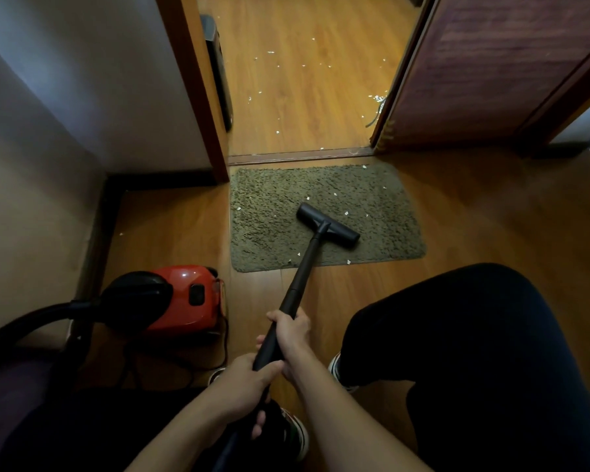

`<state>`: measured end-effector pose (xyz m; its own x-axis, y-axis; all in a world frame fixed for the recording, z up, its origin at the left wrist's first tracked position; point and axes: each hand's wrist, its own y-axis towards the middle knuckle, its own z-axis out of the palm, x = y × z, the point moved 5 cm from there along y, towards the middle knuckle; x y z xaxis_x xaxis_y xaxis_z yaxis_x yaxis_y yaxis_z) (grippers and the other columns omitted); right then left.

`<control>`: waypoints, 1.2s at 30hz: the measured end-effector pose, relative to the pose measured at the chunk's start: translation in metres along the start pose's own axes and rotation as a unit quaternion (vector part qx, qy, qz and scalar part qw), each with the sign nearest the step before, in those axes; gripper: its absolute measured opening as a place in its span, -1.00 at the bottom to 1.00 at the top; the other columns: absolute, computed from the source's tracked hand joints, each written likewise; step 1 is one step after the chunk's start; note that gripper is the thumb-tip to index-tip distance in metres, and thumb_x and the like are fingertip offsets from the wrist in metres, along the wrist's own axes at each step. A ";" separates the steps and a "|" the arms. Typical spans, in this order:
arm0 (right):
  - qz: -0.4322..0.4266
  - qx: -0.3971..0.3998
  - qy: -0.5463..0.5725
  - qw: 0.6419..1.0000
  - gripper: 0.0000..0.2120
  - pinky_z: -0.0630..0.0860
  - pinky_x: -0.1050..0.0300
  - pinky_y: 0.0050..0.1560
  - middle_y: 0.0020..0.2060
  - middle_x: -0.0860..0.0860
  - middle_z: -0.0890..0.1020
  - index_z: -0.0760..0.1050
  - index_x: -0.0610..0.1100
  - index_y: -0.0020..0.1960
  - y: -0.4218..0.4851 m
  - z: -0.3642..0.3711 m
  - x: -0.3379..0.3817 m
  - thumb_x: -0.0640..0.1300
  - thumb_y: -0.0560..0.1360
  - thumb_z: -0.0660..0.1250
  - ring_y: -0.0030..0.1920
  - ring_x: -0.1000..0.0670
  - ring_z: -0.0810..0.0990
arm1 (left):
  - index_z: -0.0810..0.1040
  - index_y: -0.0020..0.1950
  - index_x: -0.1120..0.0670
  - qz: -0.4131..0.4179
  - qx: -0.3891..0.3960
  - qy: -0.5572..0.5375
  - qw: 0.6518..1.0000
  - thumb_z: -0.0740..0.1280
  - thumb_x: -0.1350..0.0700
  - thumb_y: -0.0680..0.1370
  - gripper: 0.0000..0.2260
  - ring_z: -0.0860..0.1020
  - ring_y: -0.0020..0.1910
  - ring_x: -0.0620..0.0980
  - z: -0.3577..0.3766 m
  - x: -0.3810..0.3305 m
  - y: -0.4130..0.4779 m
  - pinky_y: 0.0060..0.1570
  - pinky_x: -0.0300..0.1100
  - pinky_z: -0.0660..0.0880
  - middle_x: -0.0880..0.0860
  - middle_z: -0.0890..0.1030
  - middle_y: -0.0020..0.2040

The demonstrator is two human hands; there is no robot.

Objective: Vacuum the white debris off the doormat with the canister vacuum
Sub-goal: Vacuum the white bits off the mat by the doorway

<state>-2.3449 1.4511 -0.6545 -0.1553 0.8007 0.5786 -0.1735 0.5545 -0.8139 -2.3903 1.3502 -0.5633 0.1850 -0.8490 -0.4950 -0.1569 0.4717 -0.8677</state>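
Threshold strip point(300, 155): open reddish door point(491, 63) to its right, dark upright object point(220, 80) beyond its left end, pale wall point(99, 80) farther left.

Pretty dim, warm orange cast. Brightest patch is the far wood floor point(307, 80), so light's coming from that room. Tiny glare spot on the red vacuum point(184, 303). Wide-angle bends the door point(491, 63) and wall point(82, 80); corners murky.
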 end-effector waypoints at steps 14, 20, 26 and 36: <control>-0.003 0.031 -0.005 1.000 -0.77 0.57 0.12 -0.47 -0.14 -0.25 0.63 0.43 -0.11 0.19 0.005 0.003 0.007 -0.26 0.56 0.35 -0.51 -0.07 0.63 | 0.44 0.17 0.11 0.001 -0.011 -0.023 1.000 0.23 0.02 0.68 -0.82 0.42 -0.58 -0.06 0.004 -0.006 0.001 -0.59 -0.24 0.42 0.09 0.45 -0.34; -0.024 -0.018 0.005 1.000 -0.79 0.53 0.14 -0.52 -0.27 -0.22 0.58 0.44 -0.17 0.18 0.020 -0.029 0.021 -0.30 0.56 0.33 -0.54 -0.07 0.58 | 0.42 0.19 0.10 0.003 0.029 -0.021 0.999 0.23 0.02 0.68 -0.82 0.42 -0.58 -0.05 0.028 -0.021 0.020 -0.60 -0.23 0.41 0.08 0.45 -0.36; -0.029 -0.019 0.003 0.999 -0.74 0.52 0.15 -0.54 -0.30 -0.19 0.56 0.42 -0.21 0.24 0.041 -0.031 0.047 -0.30 0.56 0.34 -0.56 -0.05 0.57 | 0.42 0.15 0.01 0.000 0.032 -0.019 0.999 0.22 0.00 0.68 -0.88 0.44 -0.57 -0.08 0.030 -0.048 0.038 -0.57 -0.24 0.44 0.09 0.46 -0.28; -0.031 -0.035 0.003 0.999 -0.78 0.51 0.17 -0.54 -0.33 -0.15 0.56 0.45 -0.23 0.19 0.044 -0.040 0.056 -0.29 0.56 0.34 -0.58 -0.02 0.57 | 0.42 0.15 0.05 0.015 0.036 0.002 0.999 0.22 0.00 0.68 -0.85 0.44 -0.57 -0.07 0.037 -0.055 0.046 -0.57 -0.23 0.44 0.08 0.46 -0.32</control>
<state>-2.3221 1.5290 -0.6598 -0.1401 0.7658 0.6277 -0.1150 0.6170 -0.7785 -2.3721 1.4275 -0.5773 0.1778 -0.8350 -0.5207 -0.0914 0.5128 -0.8536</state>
